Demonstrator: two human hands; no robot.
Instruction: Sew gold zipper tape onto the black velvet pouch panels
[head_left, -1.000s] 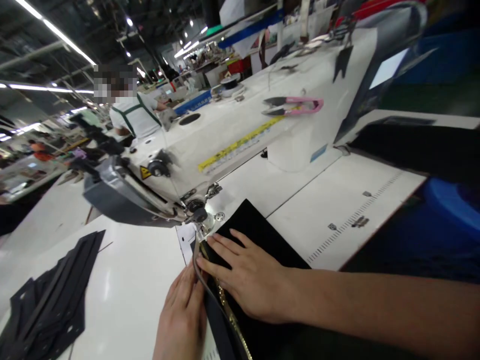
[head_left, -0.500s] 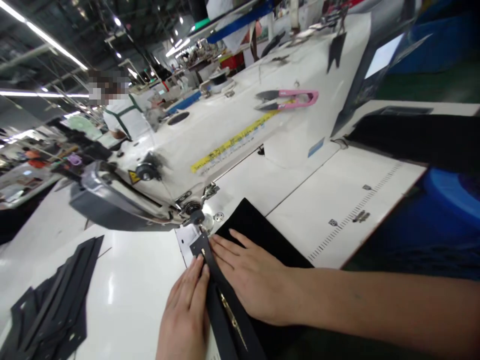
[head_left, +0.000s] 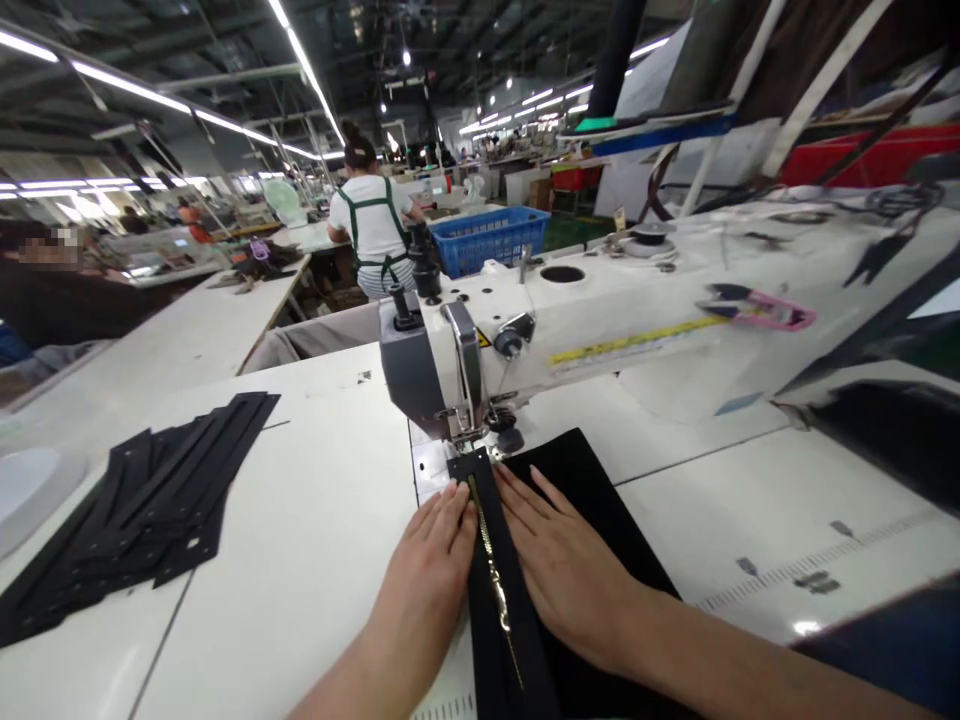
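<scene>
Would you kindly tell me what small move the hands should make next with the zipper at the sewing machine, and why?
Probably ease the zipper a little further under the presser foot, guiding it straight. Its end sits at the foot, and the left hand and right hand lie flat on either side of the teeth, the right on the black fabric.

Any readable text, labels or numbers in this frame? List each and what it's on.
Nothing legible.
Long yellow strip label on the white sewing machine arm: print too blurred.
Small light-blue sticker on the machine's base: too blurred.
Printed ruler scale on the white table: ticks only, no digits readable.
Black zipper tape with gold teeth: no print.
</scene>
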